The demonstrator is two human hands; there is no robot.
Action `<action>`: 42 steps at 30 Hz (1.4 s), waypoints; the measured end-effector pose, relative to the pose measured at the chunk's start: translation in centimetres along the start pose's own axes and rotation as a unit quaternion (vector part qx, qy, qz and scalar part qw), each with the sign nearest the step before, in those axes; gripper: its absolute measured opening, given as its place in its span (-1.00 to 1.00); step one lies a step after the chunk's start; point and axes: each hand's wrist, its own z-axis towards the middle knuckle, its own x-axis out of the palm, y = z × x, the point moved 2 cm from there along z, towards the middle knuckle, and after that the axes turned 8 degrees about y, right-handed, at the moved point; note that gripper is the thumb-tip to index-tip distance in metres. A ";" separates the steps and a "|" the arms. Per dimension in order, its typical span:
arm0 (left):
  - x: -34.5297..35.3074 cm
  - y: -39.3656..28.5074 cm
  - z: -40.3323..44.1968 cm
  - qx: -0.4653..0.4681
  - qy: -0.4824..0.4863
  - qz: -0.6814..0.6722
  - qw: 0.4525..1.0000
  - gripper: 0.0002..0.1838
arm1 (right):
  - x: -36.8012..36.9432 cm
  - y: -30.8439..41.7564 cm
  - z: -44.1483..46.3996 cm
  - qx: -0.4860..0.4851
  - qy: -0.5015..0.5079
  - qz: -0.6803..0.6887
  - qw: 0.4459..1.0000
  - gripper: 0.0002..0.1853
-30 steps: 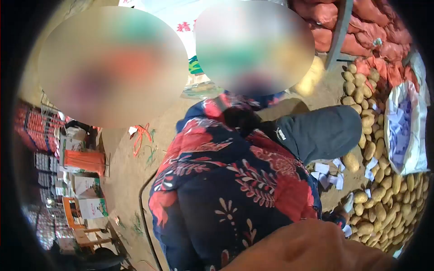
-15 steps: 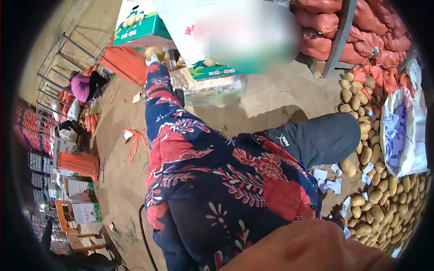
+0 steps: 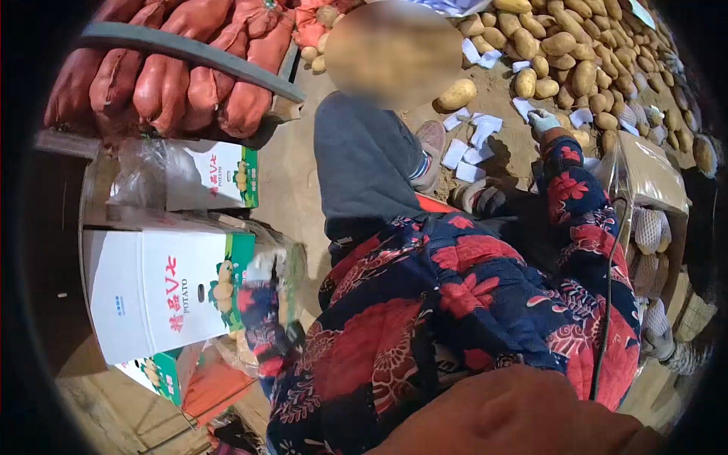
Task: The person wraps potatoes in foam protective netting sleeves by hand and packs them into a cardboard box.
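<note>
My left hand [image 3: 271,265], pale-gloved and smeared by motion, is over clear plastic beside the white and green potato carton [image 3: 182,284]. Its fingers and anything in them cannot be made out. Out at the loose potatoes [image 3: 561,44], my right hand [image 3: 543,121] wears a light glove. Its fingers look apart, with no potato visible in them, close to a white net piece [image 3: 523,108]. More white pieces [image 3: 485,133] are scattered on the floor near my feet. To my right, an open carton [image 3: 656,178] holds net-wrapped potatoes [image 3: 648,231].
Red sacks of potatoes [image 3: 163,91] are stacked at the upper left behind a grey bar [image 3: 189,49]. Another carton [image 3: 212,174] lies below them. At the right edge, a co-worker's gloved hand [image 3: 658,345] touches a netted potato. A cable [image 3: 607,318] crosses my right side.
The view has swung to the right and down. My left hand, which held a potato out over the cartons, is now nearer my body and blurred. My right arm has come into full view.
</note>
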 end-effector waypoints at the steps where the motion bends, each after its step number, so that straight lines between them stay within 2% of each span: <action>1: -0.8 -4.0 3.6 0.091 -0.002 0.046 0.995 -0.77 | -0.4 -0.5 1.3 -0.042 -0.007 -0.063 0.997 -0.70; 2: -1.1 -8.8 6.8 0.169 0.011 0.025 0.985 -0.78 | -0.9 -1.8 2.2 -0.078 -0.011 -0.124 0.989 -0.70; 4: -0.6 -18.8 10.7 0.243 0.123 -0.180 0.945 -0.78 | -1.7 -1.3 1.3 0.000 -0.009 -0.128 0.992 -0.70; 6: 0.0 -29.8 13.3 0.229 0.274 -0.434 0.827 -0.79 | -1.6 -1.5 0.3 -0.002 -0.035 -0.152 0.988 -0.75; 8: 1.6 -38.0 15.0 0.402 0.211 -0.280 0.846 -0.77 | -1.0 -3.1 1.6 0.013 0.018 -0.025 0.999 -0.76; 9: 3.1 -41.0 15.6 0.367 0.298 -0.341 0.813 -0.78 | -0.5 -2.8 1.2 0.022 0.025 -0.046 0.998 -0.76; 10: 4.8 -43.5 16.8 0.461 0.301 -0.331 0.766 -0.76 | 0.2 -3.6 1.6 0.029 0.050 -0.026 0.998 -0.71; 11: 7.1 -45.4 17.7 0.427 0.351 -0.376 0.744 -0.74 | 0.9 -4.2 1.8 -0.002 0.042 -0.122 0.992 -0.68; 12: 7.6 -47.2 17.6 0.431 0.341 -0.365 0.752 -0.75 | 1.5 -4.3 2.1 -0.034 0.034 -0.218 0.975 -0.66; 13: 10.0 -48.3 18.8 0.430 0.351 -0.385 0.737 -0.76 | 2.0 -0.5 -0.6 -0.008 0.080 -0.291 0.954 -0.64; 14: 12.6 -48.8 20.2 0.428 0.361 -0.405 0.723 -0.77 | 3.4 -0.4 -0.6 -0.065 0.076 -0.371 0.923 -0.67; 15: 13.2 -48.6 20.8 0.412 0.377 -0.382 0.736 -0.77 | 4.3 3.1 -3.1 -0.014 0.115 -0.406 0.906 -0.68; 16: 15.0 -48.9 21.9 0.384 0.401 -0.351 0.754 -0.77 | 6.0 2.5 -2.6 -0.032 0.148 -0.407 0.901 -0.70; 17: 16.4 -49.5 22.8 0.338 0.363 -0.298 0.816 -0.76 | 7.9 2.3 -2.1 -0.030 0.178 -0.430 0.885 -0.65; 18: 16.9 -50.0 23.1 0.331 0.372 -0.301 0.813 -0.76 | 9.9 0.6 -1.2 -0.067 0.162 -0.396 0.901 -0.63; 19: 16.4 -50.6 23.3 0.338 0.372 -0.378 0.778 -0.76 | 11.4 0.8 -1.2 -0.071 0.168 -0.432 0.883 -0.63; 20: 15.9 -51.3 23.7 0.348 0.365 -0.453 0.735 -0.76 | 12.2 3.3 -1.5 -0.009 0.240 -0.463 0.853 -0.46; 21: 15.9 -51.4 24.1 0.311 0.377 -0.491 0.721 -0.76 | 13.7 0.6 -0.5 -0.056 0.189 -0.394 0.897 -0.25; 22: 15.0 -51.4 24.6 0.280 0.389 -0.478 0.736 -0.77 | 13.9 1.1 -0.1 -0.009 0.264 -0.336 0.904 -0.29; 24: 15.3 -51.5 24.9 0.241 0.398 -0.500 0.730 -0.79 | 14.1 0.6 1.1 0.017 0.232 -0.314 0.921 -0.37; 25: 16.1 -51.4 25.3 0.263 0.399 -0.463 0.747 -0.79 | 14.1 0.4 1.8 0.027 0.219 -0.304 0.927 -0.40; 27: 16.1 -51.4 25.1 0.263 0.433 -0.455 0.733 -0.74 | 14.2 -2.4 4.5 0.139 0.213 -0.272 0.928 -0.56; 28: 16.3 -51.5 24.9 0.264 0.449 -0.445 0.729 -0.71 | 13.4 -3.3 5.0 0.066 0.155 -0.255 0.952 -0.65; 29: 16.3 -51.5 25.0 0.284 0.440 -0.403 0.751 -0.65 | 12.2 -2.1 4.6 0.050 0.091 -0.209 0.972 -0.68; 30: 16.6 -51.5 24.8 0.285 0.448 -0.405 0.744 -0.65 | 11.3 -0.9 4.8 0.028 0.011 -0.161 0.987 -0.71; 32: 15.8 -51.9 23.9 0.260 0.467 -0.319 0.782 -0.53 | 9.4 3.0 4.8 -0.016 0.001 0.096 0.995 -0.69; 33: 15.4 -52.3 23.7 0.287 0.452 -0.262 0.803 -0.41 | 8.6 4.9 4.5 -0.030 0.013 0.160 0.987 -0.71; 34: 16.6 -52.0 23.4 0.303 0.430 -0.241 0.816 -0.36 | 7.8 7.1 3.8 -0.045 0.025 0.224 0.973 -0.73; 36: 15.3 -53.4 22.4 0.325 0.471 -0.215 0.791 -0.46 | 6.2 14.2 0.4 -0.199 0.027 0.296 0.934 -0.75; 37: 18.5 -51.9 22.4 0.369 0.461 -0.267 0.762 -0.59 | 5.1 16.9 -0.9 -0.316 0.008 0.174 0.933 -0.74; 38: 18.3 -52.2 22.5 0.372 0.462 -0.266 0.760 -0.59 | 4.2 18.1 -1.9 -0.202 0.117 0.227 0.946 -0.72; 40: 17.7 -52.3 22.2 0.289 0.515 -0.398 0.702 -0.69 | 2.4 18.0 -1.3 -0.230 0.113 0.240 0.936 -0.71; 41: 15.8 -53.5 22.3 0.337 0.502 -0.302 0.737 -0.73 | 1.5 14.5 0.8 -0.173 0.019 0.180 0.968 -0.70; 42: 16.2 -53.5 22.5 0.340 0.503 -0.302 0.735 -0.73 | 0.3 10.9 3.3 -0.225 -0.125 0.156 0.953 -0.69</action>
